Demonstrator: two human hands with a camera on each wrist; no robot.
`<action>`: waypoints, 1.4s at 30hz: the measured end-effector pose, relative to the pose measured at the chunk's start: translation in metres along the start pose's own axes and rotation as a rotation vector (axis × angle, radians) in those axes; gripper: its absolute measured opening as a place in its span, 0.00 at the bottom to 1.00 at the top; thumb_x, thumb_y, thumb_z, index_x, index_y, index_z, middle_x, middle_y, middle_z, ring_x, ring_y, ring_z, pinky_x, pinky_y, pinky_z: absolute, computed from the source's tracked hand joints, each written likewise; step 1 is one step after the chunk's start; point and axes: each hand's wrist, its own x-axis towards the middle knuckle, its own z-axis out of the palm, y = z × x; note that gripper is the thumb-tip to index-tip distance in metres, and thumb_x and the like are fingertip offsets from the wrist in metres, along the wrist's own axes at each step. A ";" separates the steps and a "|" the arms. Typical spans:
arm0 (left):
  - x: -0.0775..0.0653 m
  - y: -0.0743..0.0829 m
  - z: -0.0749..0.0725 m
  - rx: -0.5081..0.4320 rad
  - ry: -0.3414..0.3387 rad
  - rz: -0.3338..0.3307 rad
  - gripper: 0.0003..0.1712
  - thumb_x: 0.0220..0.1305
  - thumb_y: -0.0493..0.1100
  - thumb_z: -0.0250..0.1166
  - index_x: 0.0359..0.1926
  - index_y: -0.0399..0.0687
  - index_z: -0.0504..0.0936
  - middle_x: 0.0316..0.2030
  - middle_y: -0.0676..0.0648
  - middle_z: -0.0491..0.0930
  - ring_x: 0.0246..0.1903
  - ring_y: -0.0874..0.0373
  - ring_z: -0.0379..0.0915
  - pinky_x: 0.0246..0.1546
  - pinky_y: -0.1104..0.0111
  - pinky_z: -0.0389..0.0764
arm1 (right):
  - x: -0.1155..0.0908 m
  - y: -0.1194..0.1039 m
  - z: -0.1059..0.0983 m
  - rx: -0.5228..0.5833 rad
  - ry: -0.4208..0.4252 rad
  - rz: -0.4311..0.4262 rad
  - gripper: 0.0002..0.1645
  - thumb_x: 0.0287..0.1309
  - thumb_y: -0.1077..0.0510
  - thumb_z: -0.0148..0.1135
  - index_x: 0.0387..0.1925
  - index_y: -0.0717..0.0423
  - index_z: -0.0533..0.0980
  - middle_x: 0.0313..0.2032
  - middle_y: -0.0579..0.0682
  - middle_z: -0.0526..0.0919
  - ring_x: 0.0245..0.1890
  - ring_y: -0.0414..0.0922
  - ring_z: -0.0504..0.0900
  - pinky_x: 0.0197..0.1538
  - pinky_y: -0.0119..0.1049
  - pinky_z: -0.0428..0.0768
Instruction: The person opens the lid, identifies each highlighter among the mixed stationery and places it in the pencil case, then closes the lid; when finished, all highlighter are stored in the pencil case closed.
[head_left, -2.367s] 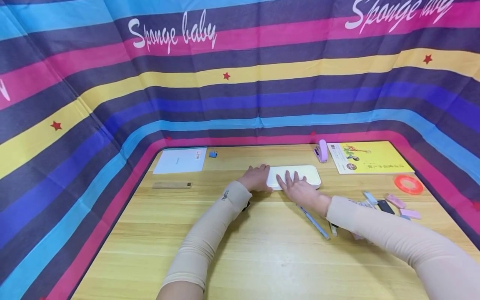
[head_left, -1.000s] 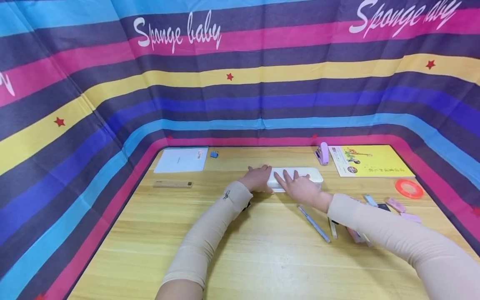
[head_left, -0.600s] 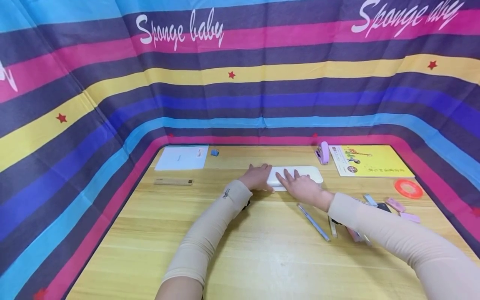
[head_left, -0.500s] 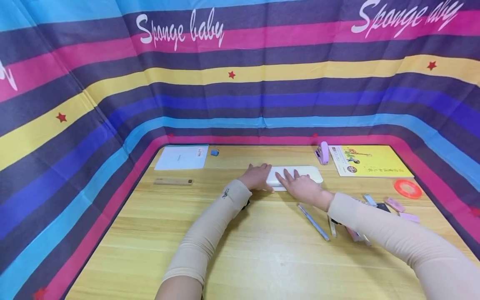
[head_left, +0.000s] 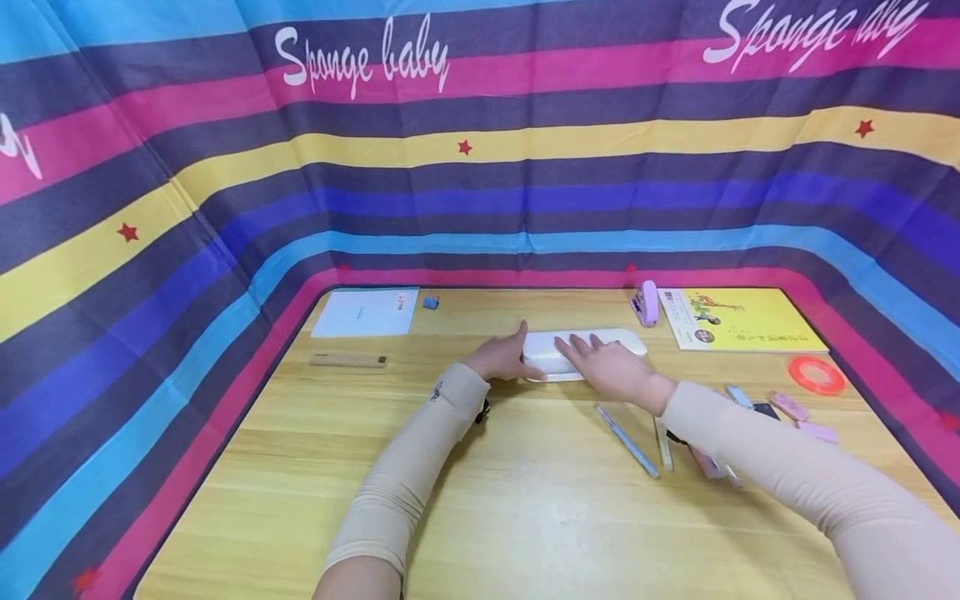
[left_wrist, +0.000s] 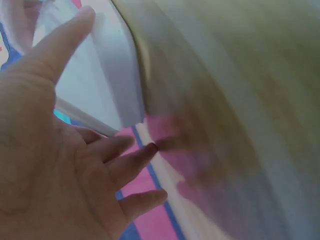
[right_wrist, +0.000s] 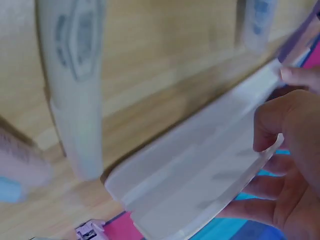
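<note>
A white case (head_left: 546, 360) lies lengthwise on the worktop (head_left: 517, 517), between its middle and its far edge, with both hands on it. The left hand (head_left: 498, 357) is at the case's left end: its fingers are spread wide, the thumb against the case and the other fingertips beyond the end. The right hand (head_left: 621, 375) comes from the near side and lies over the top toward the right, fingers extended and thumb bent; I cannot tell whether it grips or only rests there. A blue pen (head_left: 628, 442) lies nearer the front edge, just below the right hand. Small blocks, among them a pink one (head_left: 790, 406), lie toward the right edge near an orange ring (head_left: 816, 375). A yellow book (head_left: 742, 319) occupies the far right corner, a lilac stapler (head_left: 647, 303) beside it. Toward the far left corner lie a pale booklet (head_left: 365, 312) and a ruler (head_left: 348, 360).
</note>
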 end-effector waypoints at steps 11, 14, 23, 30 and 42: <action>-0.006 0.002 0.000 -0.144 0.021 -0.079 0.74 0.25 0.75 0.62 0.66 0.47 0.33 0.57 0.48 0.63 0.34 0.57 0.67 0.43 0.64 0.69 | 0.007 0.041 -0.011 0.177 0.232 0.078 0.18 0.49 0.67 0.55 0.45 0.58 0.67 0.32 0.53 0.79 0.22 0.46 0.77 0.21 0.37 0.74; -0.008 0.001 0.000 -0.117 0.013 -0.072 0.71 0.27 0.76 0.60 0.66 0.46 0.37 0.62 0.49 0.55 0.42 0.56 0.65 0.50 0.63 0.64 | 0.013 0.047 -0.011 0.206 0.310 0.147 0.09 0.53 0.64 0.55 0.38 0.56 0.69 0.24 0.49 0.78 0.17 0.43 0.75 0.15 0.34 0.71; -0.007 0.001 0.001 -0.056 0.054 0.002 0.53 0.33 0.74 0.59 0.58 0.50 0.60 0.39 0.52 0.71 0.32 0.58 0.66 0.34 0.67 0.69 | 0.026 0.057 -0.004 0.198 0.328 0.256 0.19 0.53 0.64 0.51 0.49 0.61 0.70 0.48 0.57 0.74 0.48 0.53 0.71 0.51 0.47 0.67; -0.007 0.001 0.004 -0.004 0.057 0.018 0.56 0.32 0.75 0.58 0.60 0.51 0.56 0.43 0.50 0.72 0.34 0.59 0.68 0.36 0.67 0.71 | 0.026 0.063 0.009 0.173 0.145 0.290 0.32 0.55 0.62 0.45 0.62 0.60 0.54 0.62 0.57 0.55 0.61 0.54 0.51 0.59 0.55 0.44; -0.008 0.005 0.004 0.028 0.046 0.026 0.55 0.37 0.73 0.58 0.65 0.57 0.50 0.61 0.52 0.58 0.56 0.55 0.57 0.53 0.62 0.61 | 0.023 0.067 0.016 0.247 0.108 0.308 0.38 0.56 0.60 0.47 0.64 0.63 0.43 0.65 0.57 0.44 0.63 0.50 0.36 0.60 0.49 0.35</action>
